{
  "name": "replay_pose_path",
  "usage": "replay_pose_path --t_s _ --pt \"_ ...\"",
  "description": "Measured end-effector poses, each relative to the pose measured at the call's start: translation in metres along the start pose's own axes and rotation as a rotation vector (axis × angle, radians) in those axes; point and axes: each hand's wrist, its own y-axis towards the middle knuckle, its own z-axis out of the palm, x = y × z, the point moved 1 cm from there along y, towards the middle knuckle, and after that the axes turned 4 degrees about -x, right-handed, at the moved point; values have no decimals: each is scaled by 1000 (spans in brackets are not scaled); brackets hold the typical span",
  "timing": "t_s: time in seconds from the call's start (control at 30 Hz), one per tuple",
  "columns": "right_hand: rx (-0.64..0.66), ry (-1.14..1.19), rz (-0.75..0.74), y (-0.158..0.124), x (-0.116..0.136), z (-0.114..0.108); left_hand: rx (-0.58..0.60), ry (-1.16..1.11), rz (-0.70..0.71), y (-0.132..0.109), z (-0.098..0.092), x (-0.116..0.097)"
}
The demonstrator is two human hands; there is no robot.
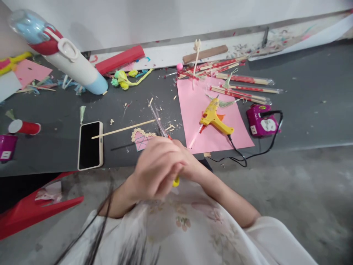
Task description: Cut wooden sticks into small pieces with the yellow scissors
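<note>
My left hand (158,167) is closed in front of my chest at the table's edge, overlapping my right hand (189,162). My right hand is also closed, its fingers mostly hidden behind the left. A small yellow end (175,181) pokes out below the fingers; the rest of it is covered. Just beyond the hands, a bit of red shows by a clear thin plastic sleeve (157,119). Near my left hand lies a pink paper piece (142,143) edged with short cut wooden bits. A long wooden stick (124,128) rests with one end on a phone (89,145).
A yellow glue gun (213,116) lies on pink paper (190,103), its cord running to a purple power box (261,121). Wrapped chopsticks (245,79) are behind it. A bottle (74,59) stands at back left; a red thread spool (27,127) lies left.
</note>
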Motion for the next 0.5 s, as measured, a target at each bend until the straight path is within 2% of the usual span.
replay_pose_path --t_s 0.03,0.07,0.13,0.2,0.33,0.5 --pt "-3 24 32 -1 -1 1 -111 52 -31 -4 -5 4" --pt "-9 48 59 -3 -3 1 -194 157 -139 -8 -10 10" --pt "-16 73 76 -8 -4 -2 -276 372 -231 -17 -15 24" --pt "-4 54 45 -13 -4 -8 -221 526 -279 -23 -15 38" --pt "5 -17 -33 -21 -2 -21 -43 605 -222 -33 -4 54" --pt "-12 -172 -26 -24 3 -32 -19 605 -158 -41 3 56"
